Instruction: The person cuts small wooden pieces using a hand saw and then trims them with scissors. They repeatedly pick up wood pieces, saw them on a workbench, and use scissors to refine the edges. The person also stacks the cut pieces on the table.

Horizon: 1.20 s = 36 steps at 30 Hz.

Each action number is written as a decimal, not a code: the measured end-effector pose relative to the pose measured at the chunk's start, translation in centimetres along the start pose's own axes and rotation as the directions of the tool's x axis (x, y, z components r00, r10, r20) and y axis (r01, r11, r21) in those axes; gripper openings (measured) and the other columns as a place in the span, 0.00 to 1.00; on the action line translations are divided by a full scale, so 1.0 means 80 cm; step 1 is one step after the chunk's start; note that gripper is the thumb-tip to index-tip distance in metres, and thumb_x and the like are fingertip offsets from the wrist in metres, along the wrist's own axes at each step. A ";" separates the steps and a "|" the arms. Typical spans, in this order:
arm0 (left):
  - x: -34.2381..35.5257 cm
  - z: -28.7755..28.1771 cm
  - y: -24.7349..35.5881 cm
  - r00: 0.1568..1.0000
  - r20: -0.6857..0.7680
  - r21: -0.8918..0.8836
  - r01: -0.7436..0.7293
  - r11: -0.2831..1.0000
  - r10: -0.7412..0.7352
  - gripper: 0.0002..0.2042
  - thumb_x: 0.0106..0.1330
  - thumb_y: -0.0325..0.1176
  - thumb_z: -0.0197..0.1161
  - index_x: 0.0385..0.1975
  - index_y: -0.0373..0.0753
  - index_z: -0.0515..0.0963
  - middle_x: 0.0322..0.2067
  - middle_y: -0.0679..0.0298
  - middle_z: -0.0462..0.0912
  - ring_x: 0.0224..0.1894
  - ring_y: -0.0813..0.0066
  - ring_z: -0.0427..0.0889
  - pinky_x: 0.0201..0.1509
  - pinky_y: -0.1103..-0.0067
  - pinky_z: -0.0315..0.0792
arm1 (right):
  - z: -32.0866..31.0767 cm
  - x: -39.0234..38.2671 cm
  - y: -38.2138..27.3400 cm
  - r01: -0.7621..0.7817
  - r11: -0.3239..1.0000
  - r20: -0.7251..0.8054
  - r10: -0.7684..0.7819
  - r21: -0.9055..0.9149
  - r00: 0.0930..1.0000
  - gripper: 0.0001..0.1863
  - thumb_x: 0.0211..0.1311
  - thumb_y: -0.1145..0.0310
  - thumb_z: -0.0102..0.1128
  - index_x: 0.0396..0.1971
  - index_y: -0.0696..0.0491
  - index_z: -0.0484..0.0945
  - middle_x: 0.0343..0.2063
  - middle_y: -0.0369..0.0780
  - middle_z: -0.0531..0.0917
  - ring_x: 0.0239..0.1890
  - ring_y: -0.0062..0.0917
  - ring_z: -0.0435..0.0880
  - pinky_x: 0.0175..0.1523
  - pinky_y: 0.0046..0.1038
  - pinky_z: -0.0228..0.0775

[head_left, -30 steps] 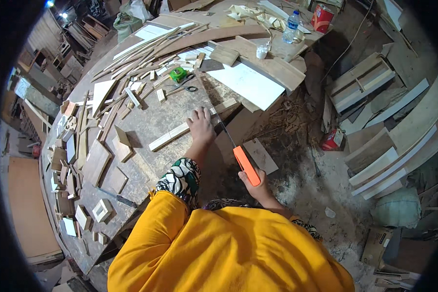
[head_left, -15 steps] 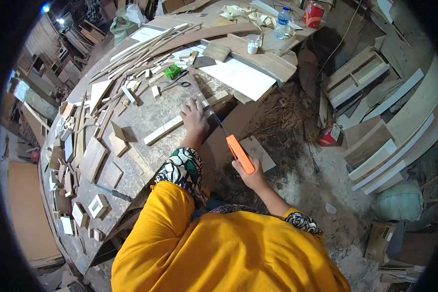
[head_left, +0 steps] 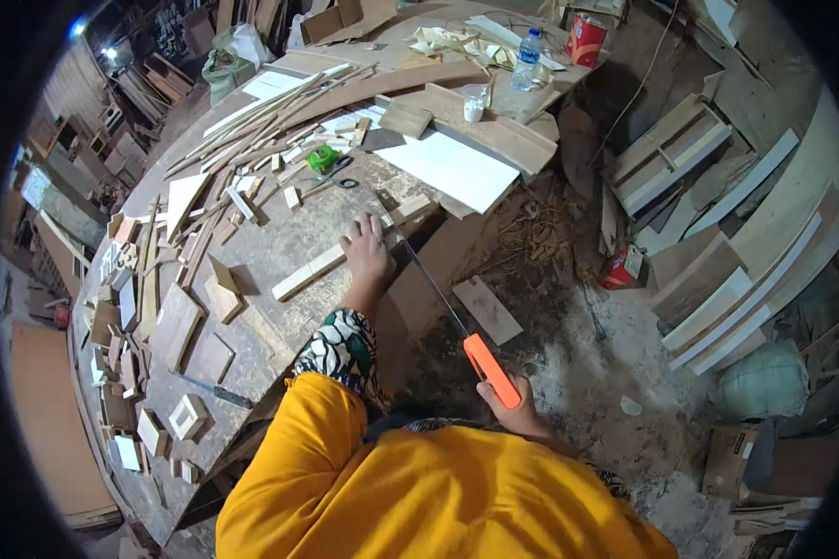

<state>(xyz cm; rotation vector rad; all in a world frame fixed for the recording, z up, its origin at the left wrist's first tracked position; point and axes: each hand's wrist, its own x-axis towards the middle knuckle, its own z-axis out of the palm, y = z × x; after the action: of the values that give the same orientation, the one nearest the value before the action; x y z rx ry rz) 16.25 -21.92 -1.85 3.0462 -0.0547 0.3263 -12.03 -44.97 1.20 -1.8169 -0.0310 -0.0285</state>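
A narrow pale wooden strip (head_left: 309,272) lies across the near edge of the worktable. My left hand (head_left: 369,253) is closed over it, fingers bent on its top, holding it against the tabletop. In my right hand (head_left: 524,415) is a handsaw (head_left: 490,369) with an orange handle. Its thin dark blade slants up from the handle and meets the strip just right of my left fingers. Past the blade, the strip's other end (head_left: 414,207) continues to the right. How deep the blade sits in the wood is too small to make out.
Beyond my left hand lie scissors (head_left: 346,183), a green tape measure (head_left: 323,158) and a white board (head_left: 452,170). Wood offcuts (head_left: 179,326) and long strips crowd the table's left. A water bottle (head_left: 526,61) stands at the back. Planks (head_left: 718,307) lean at right.
My right hand has drawn the saw back toward me and to the right, so more blade shows between handle and strip. The left hand stays on the strip.
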 end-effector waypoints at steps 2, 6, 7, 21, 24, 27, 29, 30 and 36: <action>0.003 0.012 -0.004 1.000 -0.020 0.008 0.002 1.000 -0.002 0.36 0.49 0.32 0.63 0.62 0.38 0.58 0.62 0.59 0.61 0.64 0.58 0.58 0.61 0.54 0.57 | 0.011 0.004 -0.002 0.103 0.994 -0.089 -0.106 -0.042 0.990 0.18 0.61 0.59 0.61 0.19 0.55 0.69 0.13 0.34 0.64 0.15 0.21 0.61 0.22 0.30 0.56; 0.005 0.002 0.006 1.000 0.006 -0.022 0.008 1.000 -0.008 0.38 0.47 0.33 0.64 0.62 0.39 0.57 0.62 0.58 0.61 0.64 0.58 0.60 0.62 0.53 0.57 | 0.014 0.009 0.007 0.002 0.999 -0.031 0.000 0.037 1.000 0.18 0.62 0.61 0.61 0.18 0.56 0.69 0.12 0.33 0.63 0.14 0.20 0.61 0.21 0.30 0.54; 0.005 0.004 0.006 1.000 0.012 -0.029 0.009 1.000 -0.008 0.38 0.47 0.33 0.64 0.62 0.39 0.57 0.62 0.58 0.61 0.63 0.57 0.60 0.62 0.53 0.57 | 0.012 0.013 0.004 -0.008 0.999 -0.027 0.009 0.031 1.000 0.18 0.62 0.62 0.61 0.18 0.56 0.69 0.12 0.33 0.63 0.14 0.20 0.61 0.21 0.29 0.55; 0.004 0.007 0.002 0.999 -0.035 0.052 -0.020 0.998 0.022 0.33 0.49 0.33 0.62 0.60 0.40 0.61 0.61 0.61 0.62 0.64 0.61 0.60 0.60 0.57 0.58 | -0.017 0.018 -0.004 -0.021 0.999 0.024 0.022 -0.028 0.999 0.18 0.62 0.60 0.61 0.18 0.56 0.71 0.12 0.33 0.67 0.15 0.20 0.65 0.22 0.28 0.56; 0.005 -0.002 0.003 1.000 -0.013 0.049 -0.026 0.998 0.027 0.36 0.45 0.34 0.66 0.59 0.40 0.62 0.61 0.62 0.63 0.64 0.63 0.60 0.60 0.57 0.59 | -0.012 0.025 -0.006 0.043 0.998 -0.029 -0.044 -0.047 0.999 0.18 0.61 0.60 0.61 0.19 0.57 0.71 0.13 0.33 0.68 0.15 0.20 0.66 0.23 0.28 0.57; 0.002 -0.008 0.003 0.999 0.023 0.022 -0.030 0.999 0.030 0.37 0.44 0.33 0.66 0.59 0.40 0.61 0.61 0.61 0.62 0.64 0.62 0.59 0.60 0.56 0.58 | 0.023 0.059 -0.010 0.122 0.992 -0.072 -0.123 -0.018 0.990 0.17 0.61 0.61 0.61 0.20 0.57 0.71 0.13 0.34 0.68 0.16 0.20 0.66 0.23 0.27 0.58; 0.006 -0.009 0.006 0.999 0.028 0.012 -0.031 0.999 0.031 0.37 0.44 0.31 0.64 0.60 0.39 0.60 0.62 0.59 0.60 0.64 0.60 0.58 0.62 0.54 0.56 | 0.044 0.094 -0.008 0.183 0.979 -0.081 -0.190 -0.086 0.978 0.16 0.61 0.62 0.61 0.21 0.57 0.72 0.13 0.33 0.68 0.16 0.18 0.66 0.23 0.27 0.58; 0.007 -0.003 0.006 0.999 0.026 0.014 -0.021 1.000 0.021 0.35 0.46 0.30 0.62 0.60 0.39 0.61 0.61 0.59 0.61 0.64 0.59 0.58 0.62 0.54 0.56 | 0.044 0.095 -0.005 0.157 0.988 -0.069 -0.157 -0.016 0.985 0.15 0.60 0.62 0.62 0.21 0.57 0.72 0.13 0.34 0.68 0.16 0.19 0.66 0.23 0.27 0.58; 0.003 -0.002 0.009 0.998 -0.052 0.060 -0.029 0.998 0.032 0.33 0.46 0.33 0.64 0.56 0.39 0.63 0.60 0.60 0.63 0.60 0.59 0.62 0.56 0.59 0.60 | 0.033 0.070 0.008 0.152 0.988 -0.055 -0.150 0.027 0.987 0.12 0.58 0.66 0.63 0.24 0.58 0.73 0.15 0.37 0.72 0.17 0.23 0.70 0.24 0.27 0.61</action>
<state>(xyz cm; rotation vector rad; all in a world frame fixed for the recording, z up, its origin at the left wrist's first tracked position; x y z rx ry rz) 16.46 -22.64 -1.61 3.0962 -0.0894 0.4181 -6.37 -42.50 0.17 -1.7787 -0.1309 -0.1823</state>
